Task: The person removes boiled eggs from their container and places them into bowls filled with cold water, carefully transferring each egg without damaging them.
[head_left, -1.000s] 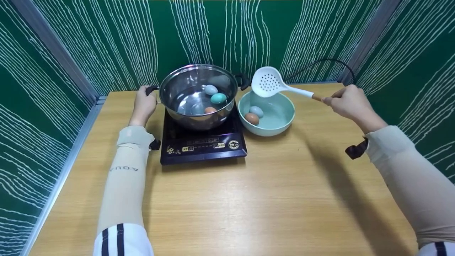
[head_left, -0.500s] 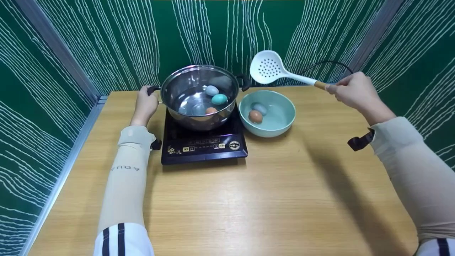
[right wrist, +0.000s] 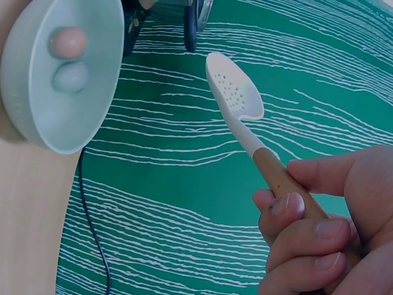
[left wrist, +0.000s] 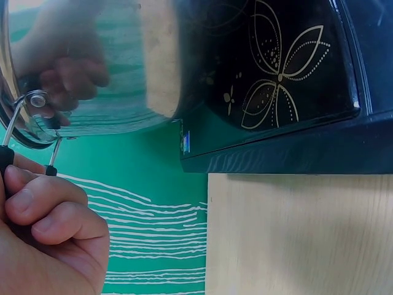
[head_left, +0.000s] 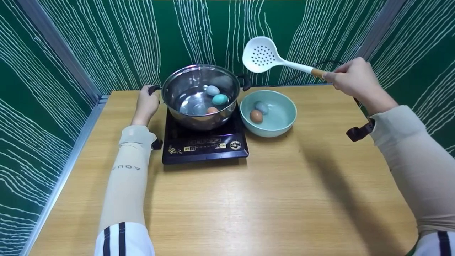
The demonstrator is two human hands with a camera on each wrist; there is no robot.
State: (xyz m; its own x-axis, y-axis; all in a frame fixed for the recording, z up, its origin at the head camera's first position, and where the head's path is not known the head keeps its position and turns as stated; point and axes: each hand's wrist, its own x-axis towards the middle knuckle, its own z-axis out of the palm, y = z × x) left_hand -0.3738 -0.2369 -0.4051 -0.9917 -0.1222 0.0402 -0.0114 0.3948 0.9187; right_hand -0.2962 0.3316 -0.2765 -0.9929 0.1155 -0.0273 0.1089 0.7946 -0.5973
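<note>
My left hand [head_left: 146, 105] grips the black side handle [head_left: 154, 89] of a steel pot [head_left: 199, 122]; in the left wrist view its fingers [left wrist: 67, 209] curl round that handle. Inside the pot lie a pale blue egg [head_left: 213, 90], a turquoise egg [head_left: 220, 99] and a partly hidden brown egg [head_left: 212, 110]. High above the table, my right hand [head_left: 357, 80] holds a white slotted spoon [head_left: 261, 55] by its wooden handle [right wrist: 279, 178]. Nothing rests in the spoon's head. Below it a mint bowl [head_left: 284, 122] contains a brown egg [head_left: 256, 116] and a pale blue egg [head_left: 261, 107].
The pot stands on a black induction cooker [head_left: 204, 156] on a wooden table [head_left: 270, 199]. Right beside the cooker is the bowl. Green walls with white streaks [head_left: 209, 32] enclose the back and sides, and a black cable [right wrist: 92, 227] runs behind the bowl.
My right hand has risen with the slotted spoon, lifting it from just over the bowl's back rim to well above it. The two bowl eggs have shifted slightly. My left hand stays on the pot handle.
</note>
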